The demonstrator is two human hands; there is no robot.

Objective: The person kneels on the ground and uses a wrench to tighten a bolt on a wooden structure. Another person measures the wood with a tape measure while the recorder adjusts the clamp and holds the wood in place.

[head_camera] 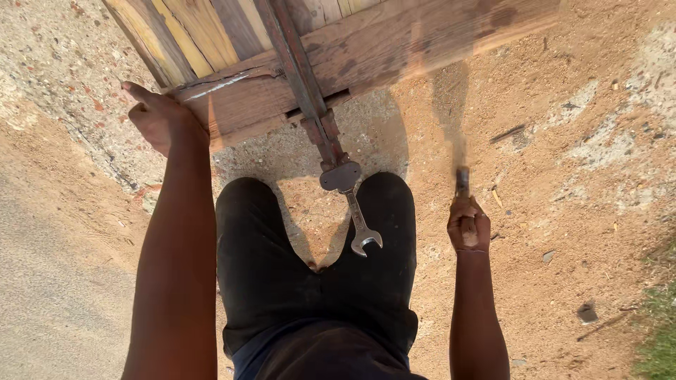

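Weathered wooden panel (366, 49) far, left hand (156, 116) fingers clamped on its near edge. Right hand (468, 224) fingers wrapped round blurred hammer (461, 179). I judge striking step; next blow needs aim. Spanner (360, 229) hangs from clamp bar (303, 77).

Left hand (158, 116) gripping wooden board (366, 53), right hand (468, 224) clutching blurred hammer (461, 151), spanner (360, 229) hanging.

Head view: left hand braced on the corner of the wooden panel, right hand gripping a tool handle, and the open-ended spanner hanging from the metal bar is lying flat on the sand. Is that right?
Not quite. In the head view the spanner is not on the sand; it hangs from the metal bar, over the person's knees. The left hand is on the wooden panel corner, and the right hand grips a blurred tool handle.
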